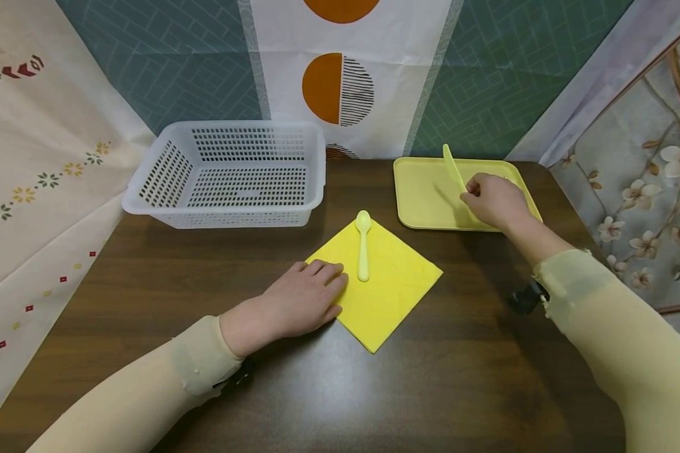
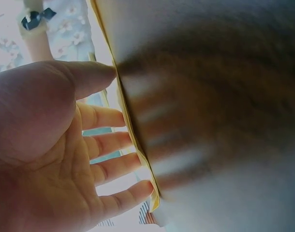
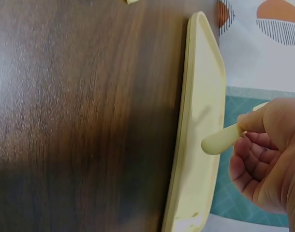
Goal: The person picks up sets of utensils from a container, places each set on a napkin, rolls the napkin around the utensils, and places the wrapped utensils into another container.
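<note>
right hand (image 1: 497, 200): pinches plastic knife (image 1: 454, 167), yellow tray (image 1: 416, 189) below; firm grip advised. left hand (image 1: 301, 298): relaxed fingers on folded napkin (image 1: 396, 270); press lightly.

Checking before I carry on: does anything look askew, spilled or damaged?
I see no spill or damage. Only the napkin looks askew, turned cornerwise on the table, with the spoon on it; that may be deliberate.
</note>
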### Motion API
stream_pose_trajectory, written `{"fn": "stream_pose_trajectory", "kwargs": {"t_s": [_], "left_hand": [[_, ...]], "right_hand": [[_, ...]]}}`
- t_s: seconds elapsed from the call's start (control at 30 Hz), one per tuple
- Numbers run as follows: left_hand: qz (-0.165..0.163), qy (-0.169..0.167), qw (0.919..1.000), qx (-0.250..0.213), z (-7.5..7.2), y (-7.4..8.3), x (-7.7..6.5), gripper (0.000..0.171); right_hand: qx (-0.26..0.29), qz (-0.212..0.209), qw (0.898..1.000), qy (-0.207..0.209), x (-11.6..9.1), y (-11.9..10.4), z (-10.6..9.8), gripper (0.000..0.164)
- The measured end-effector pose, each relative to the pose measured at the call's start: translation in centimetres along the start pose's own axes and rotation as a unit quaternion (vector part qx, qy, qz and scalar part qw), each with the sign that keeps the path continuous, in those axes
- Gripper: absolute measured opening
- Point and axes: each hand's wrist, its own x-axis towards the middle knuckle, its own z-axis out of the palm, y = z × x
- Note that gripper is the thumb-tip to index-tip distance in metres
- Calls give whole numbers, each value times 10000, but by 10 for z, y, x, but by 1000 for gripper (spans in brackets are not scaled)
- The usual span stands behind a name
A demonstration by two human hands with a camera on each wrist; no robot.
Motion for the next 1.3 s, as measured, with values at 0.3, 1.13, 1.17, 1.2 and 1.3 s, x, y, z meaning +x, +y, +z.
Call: {"fn": "stream_pose_trajectory", "kwargs": {"t_s": [0.3,1.13,1.17,1.2,1.3], "left_hand": [[-21,36,10000,-21,-1,0,-1,55],[-15,38,10000,-36,0,0,-1,57],[-11,50,10000,-32,0,0,-1,57],[-8,60,10000,-30,0,0,-2,57],[-6,51,10000,-42,0,0,-2,57]], "right_hand": [[286,-210,9994,-59,-7,-18,0,34],[701,-628,9929,-728,-35,-87,20,22],[682,-641,9926,-777,-37,-89,22,22],[668,-666,9921,-831,-38,-91,25,22],[663,-752,9902,-970,-42,-97,33,21]]}}
